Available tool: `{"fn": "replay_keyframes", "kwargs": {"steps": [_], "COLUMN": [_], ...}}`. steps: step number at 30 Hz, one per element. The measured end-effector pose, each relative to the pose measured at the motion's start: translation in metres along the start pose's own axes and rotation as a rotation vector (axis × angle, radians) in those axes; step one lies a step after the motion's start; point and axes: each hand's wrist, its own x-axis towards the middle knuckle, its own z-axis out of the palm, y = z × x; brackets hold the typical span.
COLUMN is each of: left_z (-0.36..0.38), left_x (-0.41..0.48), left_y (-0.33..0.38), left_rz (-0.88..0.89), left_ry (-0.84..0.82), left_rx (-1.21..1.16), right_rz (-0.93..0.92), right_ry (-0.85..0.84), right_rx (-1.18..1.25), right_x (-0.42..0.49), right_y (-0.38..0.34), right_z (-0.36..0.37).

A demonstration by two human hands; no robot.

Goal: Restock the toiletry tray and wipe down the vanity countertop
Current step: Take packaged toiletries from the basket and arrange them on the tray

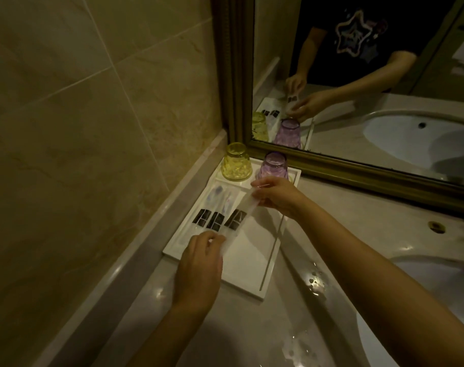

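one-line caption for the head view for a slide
Both hands, left hand and right hand, lower a clear toiletry packet into the white tray beside two upturned cups.

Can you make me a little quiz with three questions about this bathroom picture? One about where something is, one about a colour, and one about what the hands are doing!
1. Where do the two cups stand?
A. in the sink
B. at the far end of the white tray, by the mirror
C. on the floor

2. What colours are the cups?
A. red and blue
B. both green
C. yellow and purple

3. What are the hands doing?
A. holding one clear packet between them
B. resting flat on the counter
C. lifting a cup

Answers:
1 B: the yellow cup and purple cup stand upside down at the far end of the white tray, just below the mirror frame.
2 C: one is yellow glass, the other purple.
3 A: the left hand and right hand each pinch an end of the clear packet above the tray.
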Motion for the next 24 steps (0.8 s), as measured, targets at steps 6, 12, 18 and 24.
{"fn": "replay_keyframes", "kwargs": {"steps": [6, 12, 18, 24], "left_z": [0.03, 0.033, 0.031, 0.033], "left_x": [0.001, 0.009, 0.006, 0.007], "left_y": [0.0, -0.004, -0.004, 0.0], "left_rz": [-0.053, -0.041, -0.037, -0.049], "left_ry": [-0.166, -0.221, -0.232, -0.25], "left_rx": [-0.007, -0.121, -0.05, -0.004], "right_rz": [-0.123, -0.33, -0.513, -0.704], "right_ry": [0.205, 0.297, 0.306, 0.355], "right_rx": [-0.318, -0.47, -0.659, -1.186], "right_x": [0.023, 0.036, 0.035, 0.033], "right_y": [0.016, 0.031, 0.051, 0.056], "right_z": [0.012, 0.023, 0.031, 0.026]}}
